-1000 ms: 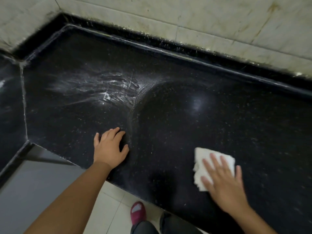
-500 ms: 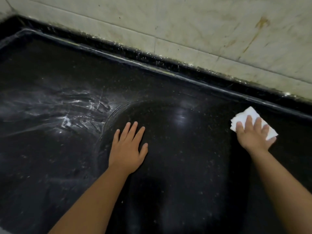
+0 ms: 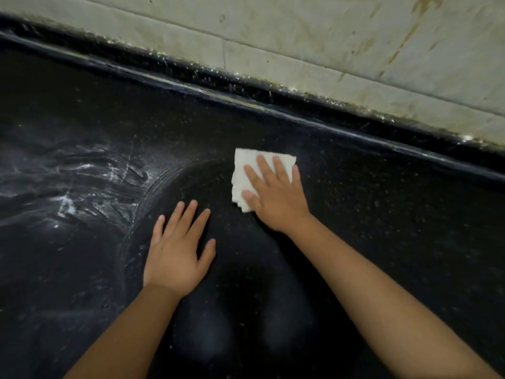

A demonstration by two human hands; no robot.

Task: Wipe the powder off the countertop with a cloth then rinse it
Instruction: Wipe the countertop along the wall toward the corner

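Note:
A folded white cloth (image 3: pixel 247 166) lies flat on the black countertop (image 3: pixel 382 228), near its middle. My right hand (image 3: pixel 274 196) presses down on the cloth with straight, spread fingers. My left hand (image 3: pixel 179 250) rests flat on the bare counter, just below and left of the cloth, fingers straight. Smeared white powder (image 3: pixel 82 181) covers the counter to the left of both hands. A curved edge of the powder runs close by my left hand, and the surface under and right of the hands looks dark with only fine specks.
A raised black lip (image 3: pixel 273 102) runs along the back of the counter under a stained pale tiled wall (image 3: pixel 328 45). The counter stretches on to the right (image 3: pixel 410 187) and to the left.
My right hand has slid the cloth left from near the back lip toward the powder's edge. The left hand stays flat in about the same spot on the counter.

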